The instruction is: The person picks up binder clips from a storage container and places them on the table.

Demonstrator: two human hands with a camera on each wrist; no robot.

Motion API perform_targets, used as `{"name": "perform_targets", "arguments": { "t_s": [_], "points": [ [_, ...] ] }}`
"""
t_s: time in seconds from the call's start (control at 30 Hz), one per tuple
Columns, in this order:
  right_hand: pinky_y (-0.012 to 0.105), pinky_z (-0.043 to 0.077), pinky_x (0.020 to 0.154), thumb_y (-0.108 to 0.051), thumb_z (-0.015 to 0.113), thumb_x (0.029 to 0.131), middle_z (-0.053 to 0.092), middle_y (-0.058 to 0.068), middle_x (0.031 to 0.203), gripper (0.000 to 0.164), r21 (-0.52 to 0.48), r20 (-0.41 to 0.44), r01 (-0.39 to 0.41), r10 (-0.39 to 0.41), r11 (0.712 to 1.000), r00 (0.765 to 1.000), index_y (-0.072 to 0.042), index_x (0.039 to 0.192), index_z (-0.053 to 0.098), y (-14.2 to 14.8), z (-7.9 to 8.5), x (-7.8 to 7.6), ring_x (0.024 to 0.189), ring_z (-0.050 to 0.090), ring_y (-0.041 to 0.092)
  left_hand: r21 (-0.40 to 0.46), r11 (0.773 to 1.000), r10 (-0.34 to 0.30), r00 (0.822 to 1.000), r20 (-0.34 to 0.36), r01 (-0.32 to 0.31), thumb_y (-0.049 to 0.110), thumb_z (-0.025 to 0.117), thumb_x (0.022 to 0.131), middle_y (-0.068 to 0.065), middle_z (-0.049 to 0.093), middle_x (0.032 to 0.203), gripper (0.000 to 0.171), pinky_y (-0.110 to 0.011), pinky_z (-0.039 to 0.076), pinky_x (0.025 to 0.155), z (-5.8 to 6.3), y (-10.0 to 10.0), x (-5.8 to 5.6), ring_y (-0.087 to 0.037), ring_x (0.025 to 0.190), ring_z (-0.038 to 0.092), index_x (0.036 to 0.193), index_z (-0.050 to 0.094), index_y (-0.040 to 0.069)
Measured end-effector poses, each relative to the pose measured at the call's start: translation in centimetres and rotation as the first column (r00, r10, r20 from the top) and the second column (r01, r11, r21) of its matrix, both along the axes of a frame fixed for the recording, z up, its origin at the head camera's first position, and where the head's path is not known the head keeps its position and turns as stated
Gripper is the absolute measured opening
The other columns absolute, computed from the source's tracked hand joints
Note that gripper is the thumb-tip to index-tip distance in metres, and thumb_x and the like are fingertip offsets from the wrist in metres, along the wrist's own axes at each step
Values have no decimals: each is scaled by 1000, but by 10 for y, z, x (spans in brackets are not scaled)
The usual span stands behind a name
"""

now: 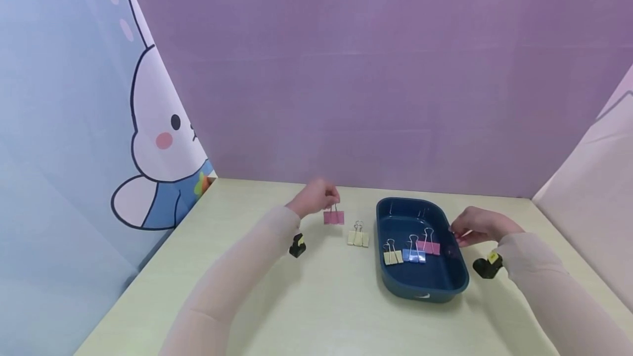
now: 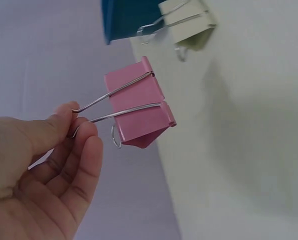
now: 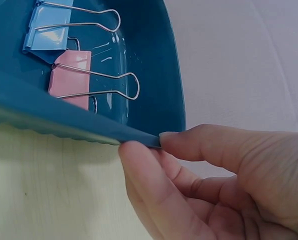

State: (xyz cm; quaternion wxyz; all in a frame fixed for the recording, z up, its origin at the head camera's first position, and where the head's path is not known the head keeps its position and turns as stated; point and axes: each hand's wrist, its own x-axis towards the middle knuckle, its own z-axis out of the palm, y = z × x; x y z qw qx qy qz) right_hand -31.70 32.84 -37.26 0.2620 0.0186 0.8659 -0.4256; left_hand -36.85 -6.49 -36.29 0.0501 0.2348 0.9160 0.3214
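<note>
My left hand (image 1: 316, 196) pinches a pink binder clip (image 2: 139, 102) by its wire handle, thumb against fingers. In the head view that clip hangs over the table, left of a pale yellow binder clip (image 1: 358, 238) on the tabletop. My right hand (image 1: 482, 225) pinches the right rim of a dark blue tray (image 3: 171, 75) between thumb and fingers. Inside the tray lie another yellow binder clip (image 1: 393, 257), a blue binder clip (image 1: 414, 256) and a second pink binder clip (image 3: 71, 80), their wire handles pointing toward the far end.
The pale table (image 1: 316, 301) runs back to a purple backdrop (image 1: 376, 81). A blue cloth with a cartoon rabbit (image 1: 163, 125) hangs at left, a whitish one (image 1: 598, 180) at right. Small black devices (image 1: 488, 266) sit at both wrists.
</note>
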Motion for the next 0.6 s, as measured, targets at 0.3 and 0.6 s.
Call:
{"name": "perform_targets", "arguments": {
  "t_s": [0.3,0.6],
  "points": [
    [25,58,66,-4,51,92,61,8,79,22,-6,-1,6,-6,1000,1000,13,102,61,-1,1,2,64,62,11,-85,996,-8,999,51,12,10,61,94,-5,65,75,14,-22,48,63,-23,7,7,-10,65,55,96,71,0],
    [26,58,67,-4,50,93,62,9,82,24,5,-6,7,-7,1000,1000,13,106,61,1,0,0,65,63,13,-115,993,4,996,87,6,10,61,94,-8,67,80,14,-20,47,63,-27,10,11,-12,66,55,97,71,0]
  ]
}}
